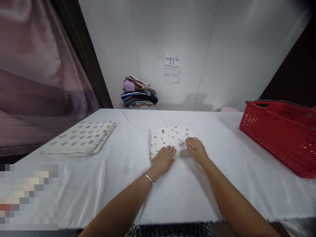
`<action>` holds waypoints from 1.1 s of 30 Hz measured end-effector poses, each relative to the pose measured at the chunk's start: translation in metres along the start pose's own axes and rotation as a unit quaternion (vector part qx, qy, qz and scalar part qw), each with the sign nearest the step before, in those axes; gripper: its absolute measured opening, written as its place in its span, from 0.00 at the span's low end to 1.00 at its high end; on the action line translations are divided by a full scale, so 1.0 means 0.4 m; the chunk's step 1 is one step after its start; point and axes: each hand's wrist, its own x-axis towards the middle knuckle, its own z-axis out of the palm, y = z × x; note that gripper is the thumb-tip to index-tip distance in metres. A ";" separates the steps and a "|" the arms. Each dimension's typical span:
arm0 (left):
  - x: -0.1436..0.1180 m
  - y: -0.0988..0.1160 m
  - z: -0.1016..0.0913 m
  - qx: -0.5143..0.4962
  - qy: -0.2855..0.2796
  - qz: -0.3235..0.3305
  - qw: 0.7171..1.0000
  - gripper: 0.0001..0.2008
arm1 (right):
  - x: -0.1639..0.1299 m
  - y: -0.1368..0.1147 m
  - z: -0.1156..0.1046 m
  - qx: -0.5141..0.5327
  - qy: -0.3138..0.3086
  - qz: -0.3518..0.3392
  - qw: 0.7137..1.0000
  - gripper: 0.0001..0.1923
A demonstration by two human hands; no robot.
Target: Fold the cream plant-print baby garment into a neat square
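1. A small folded cloth [171, 141] lies in the middle of the worktop [128, 184], and both hands are laid flat upon its near edge. Nothing is gripped: the left hand [165, 159] is spread palm-down over the near left corner, and the right hand [196, 148] rests with its fingers extended on the near right part.

2. The step in hand appears to be the pressing and squaring of the folded piece. It is judged best done with even, flat pressure from both palms, so that the layers are not dragged out of line.

3. The stacked edges along the near side should be watched; several layers can be seen there, and a sideways push could be expected to fan them apart.

4. The white covering of the worktop looks smooth and slightly glossy, so the piece may slide if it is pushed rather than pressed downward.

5. The folded cloth is white or cream, printed with small scattered dark motifs, and is folded into a compact, roughly square pad. It looks soft and thin, several layers deep.

6. A larger folded cloth [80, 138], pale with grey marks, lies well apart on the left. A red basket [278, 131] stands on the right side, and a pile of coloured fabrics [139, 93] sits at the far edge against the wall [222, 49], beneath two paper notes [171, 68].
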 end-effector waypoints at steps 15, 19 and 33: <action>-0.074 -0.042 -0.099 -0.096 0.088 -0.137 0.982 0.11 | -0.067 -0.016 0.063 -0.107 -0.235 -0.018 0.966 0.23; -0.107 -0.096 -0.103 -0.171 0.182 -0.291 0.924 0.08 | -0.066 -0.020 0.058 -0.098 -0.236 -0.017 0.967 0.23; -0.120 -0.093 -0.101 -0.219 0.142 -0.257 0.931 0.15 | -0.070 -0.009 0.062 -0.085 -0.220 -0.024 0.972 0.23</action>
